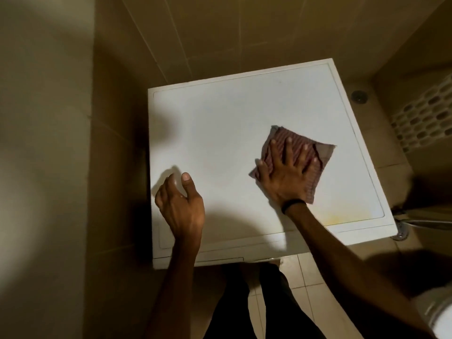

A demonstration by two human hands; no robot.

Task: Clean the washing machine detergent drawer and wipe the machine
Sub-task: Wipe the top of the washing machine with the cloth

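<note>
- While pressing the striped cloth [324, 155] flat on the washing machine top [220, 123], spreads the fingers [288, 145] of the right hand [286, 177] straight and apart, clamped on nothing.
- Sits right of centre, cloth and hand alike.
- Shows a yellowish stain [342, 216] toward the front right corner, nearward and right of the cloth.
- Holds the left hand [181, 204] at the front left, well apart, fingers loosely curled, empty.
- Probably calls for a pull back and rightward.

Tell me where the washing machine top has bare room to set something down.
Bare: the back strip of the washing machine top, and the middle between the left hand and the cloth. Crowded: the right side, where the right hand presses the cloth.
</note>
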